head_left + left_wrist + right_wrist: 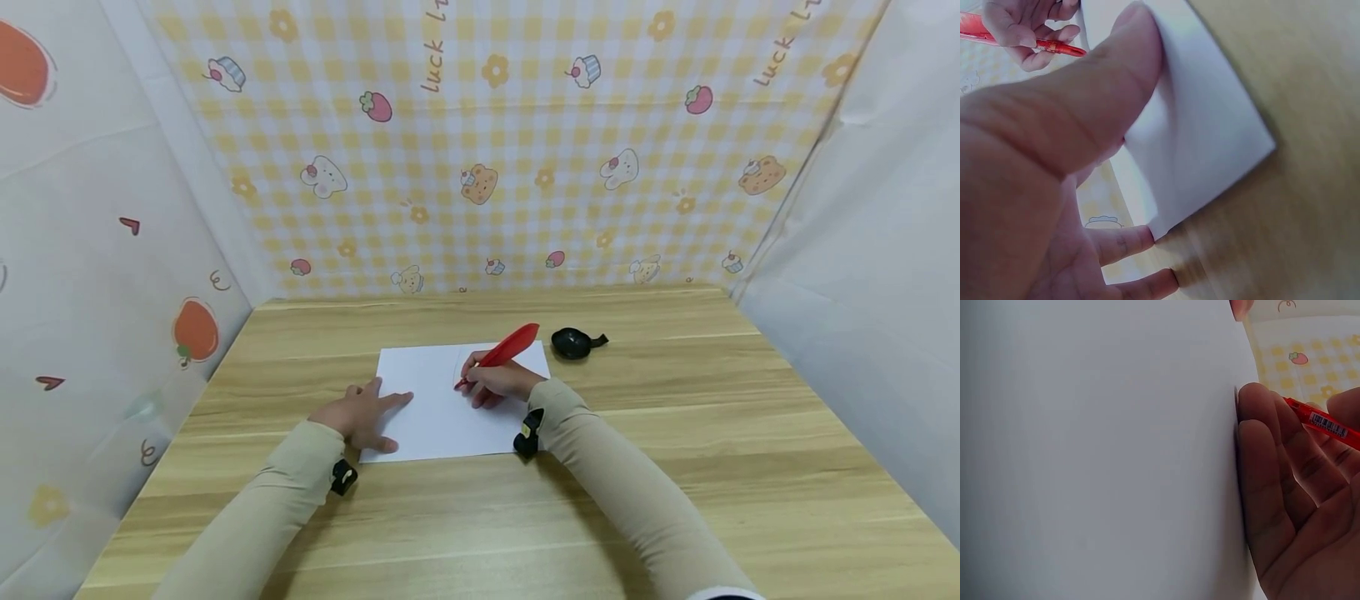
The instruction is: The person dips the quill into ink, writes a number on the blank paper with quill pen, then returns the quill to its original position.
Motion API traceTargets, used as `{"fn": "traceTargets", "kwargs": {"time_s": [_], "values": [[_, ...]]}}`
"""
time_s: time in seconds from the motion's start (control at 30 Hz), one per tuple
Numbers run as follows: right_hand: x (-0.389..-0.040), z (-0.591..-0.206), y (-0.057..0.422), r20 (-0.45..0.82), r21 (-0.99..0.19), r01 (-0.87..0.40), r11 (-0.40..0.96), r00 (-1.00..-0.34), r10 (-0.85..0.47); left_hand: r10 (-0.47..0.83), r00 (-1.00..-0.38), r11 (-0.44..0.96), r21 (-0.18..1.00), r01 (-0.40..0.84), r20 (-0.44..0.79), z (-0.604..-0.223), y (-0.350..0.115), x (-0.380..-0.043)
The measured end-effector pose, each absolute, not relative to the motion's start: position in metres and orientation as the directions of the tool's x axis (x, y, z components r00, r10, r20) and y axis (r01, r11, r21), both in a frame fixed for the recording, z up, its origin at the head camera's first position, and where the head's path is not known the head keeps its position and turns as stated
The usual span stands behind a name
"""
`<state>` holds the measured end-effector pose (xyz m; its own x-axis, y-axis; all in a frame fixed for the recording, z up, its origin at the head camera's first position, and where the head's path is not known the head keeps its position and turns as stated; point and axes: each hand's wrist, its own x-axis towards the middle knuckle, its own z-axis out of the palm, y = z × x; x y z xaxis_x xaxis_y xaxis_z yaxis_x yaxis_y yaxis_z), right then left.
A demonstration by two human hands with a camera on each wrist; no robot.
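A white sheet of paper (427, 425) lies flat on the wooden table. On its left edge rests my left hand (363, 417), fingers spread; in the left wrist view the thumb (1129, 56) lies across the sheet. My right hand (498, 382) pinches a red feather-shaped pen (517, 342) over the right half of the paper. The pen's tip points down and left at the sheet, and a faint line shows just above it. A barcode label marks the red barrel (1329, 423) in the right wrist view, where the curled lower fingers rest against the paper.
Just beyond the paper's upper right corner sits a small black pan-shaped object (572, 343) with a short handle. A yellow checked cloth (480, 167) hangs behind the wooden table (465, 525), with white sheeting on both sides.
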<state>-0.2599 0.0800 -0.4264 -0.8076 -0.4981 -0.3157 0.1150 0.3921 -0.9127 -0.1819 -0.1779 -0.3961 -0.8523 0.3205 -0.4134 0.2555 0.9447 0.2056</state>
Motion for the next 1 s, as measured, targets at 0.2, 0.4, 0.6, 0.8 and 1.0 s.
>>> {"fn": "traceTargets", "kwargs": {"time_s": [0.2,0.4,0.6,0.8,1.0], "values": [[-0.2582,-0.4248,0.0809,-0.312,-0.913,0.111,0.392,-0.809,-0.498,0.319,-0.858,0.944,0.217,0.248,-0.403,-0.397,-0.1787,-0.1837],[-0.2571,-0.4257,0.0827,-0.315,-0.913,0.112,0.393,-0.806,-0.501,0.321,-0.859,0.942,0.226,0.247,-0.4,-0.3956,-0.1781,-0.1835],[-0.2563,-0.429,0.0837,-0.309,-0.916,0.105,0.388,-0.801,-0.513,0.317,-0.859,0.944,0.22,0.246,-0.401,-0.3968,-0.1778,-0.1836],[-0.2527,-0.4276,0.0835,-0.306,-0.916,0.093,0.391,-0.792,-0.529,0.312,-0.86,0.946,0.214,0.242,-0.404,-0.3975,-0.1781,-0.1837],[-0.2502,-0.4279,0.0846,-0.309,-0.91,0.073,0.409,-0.777,-0.548,0.308,-0.859,0.947,0.22,0.235,-0.409,-0.3981,-0.179,-0.1832]]}}
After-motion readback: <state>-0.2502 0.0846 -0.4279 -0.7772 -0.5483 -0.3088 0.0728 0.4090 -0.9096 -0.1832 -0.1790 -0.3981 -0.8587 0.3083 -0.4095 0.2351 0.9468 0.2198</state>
